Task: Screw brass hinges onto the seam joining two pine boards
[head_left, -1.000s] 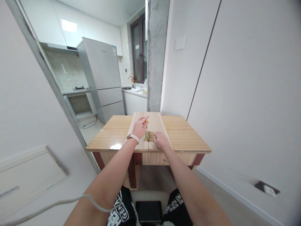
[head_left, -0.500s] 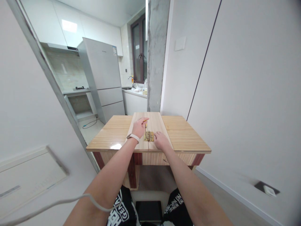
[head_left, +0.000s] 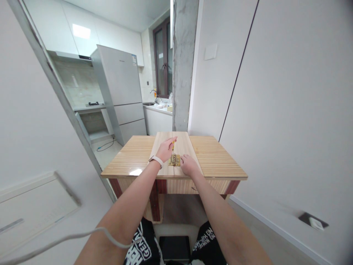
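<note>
A brass-coloured hinge (head_left: 174, 160) lies across the seam between two pale boards (head_left: 182, 141) on the table. My left hand (head_left: 166, 148), with a watch on its wrist, is closed on a screwdriver (head_left: 173, 145) with a yellow handle. The screwdriver stands nearly upright, and its shaft points down at the hinge's left part; the exact spot where the tip meets it is too small to tell. My right hand (head_left: 189, 164) rests on the right board with curled fingers. Its fingertips touch or nearly touch the hinge's right edge.
The striped wooden table (head_left: 220, 154) has a drawer front below its near edge. A white cable (head_left: 91, 232) runs over my left forearm. A black flat object (head_left: 174, 248) lies between my knees. Behind stand a fridge (head_left: 121, 81) and a grey pillar (head_left: 184, 66).
My left hand has turned and shifted slightly right, with its fingers farther over the handle. The screwdriver is a little more to the right. My right hand and the hinge stay in place.
</note>
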Available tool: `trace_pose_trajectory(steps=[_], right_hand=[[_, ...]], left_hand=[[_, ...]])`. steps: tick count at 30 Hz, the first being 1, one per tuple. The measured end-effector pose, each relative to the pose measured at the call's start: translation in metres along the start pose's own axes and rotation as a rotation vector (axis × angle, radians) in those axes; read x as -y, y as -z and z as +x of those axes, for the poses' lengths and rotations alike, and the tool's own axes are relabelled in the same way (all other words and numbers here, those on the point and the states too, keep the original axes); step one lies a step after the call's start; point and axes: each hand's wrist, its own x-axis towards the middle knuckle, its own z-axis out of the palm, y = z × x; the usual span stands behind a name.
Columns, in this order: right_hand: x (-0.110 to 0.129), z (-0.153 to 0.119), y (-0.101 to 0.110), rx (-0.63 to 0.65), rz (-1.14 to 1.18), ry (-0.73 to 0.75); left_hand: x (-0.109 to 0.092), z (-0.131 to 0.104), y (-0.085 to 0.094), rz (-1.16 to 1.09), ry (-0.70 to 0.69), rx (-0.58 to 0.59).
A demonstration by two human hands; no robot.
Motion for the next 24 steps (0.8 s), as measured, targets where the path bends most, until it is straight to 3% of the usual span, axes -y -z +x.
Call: trace_pose_trajectory(steps=[10, 19, 24], right_hand=[[0.0017, -0.0002, 0.0046, 0.036, -0.004, -0.022], [0.0040, -0.0001, 0.0054, 0.048, 0.009, -0.039], [0.0051, -0.0007, 0.0087, 0.066, 0.007, -0.042]], left_hand=[[0.0094, -0.0027, 0.0026, 0.024, 0.140, -0.136], [0.0024, -0.0025, 0.0016, 0.066, -0.015, -0.069], [0.0044, -0.0017, -0.0008, -0.026, 0.062, -0.061]])
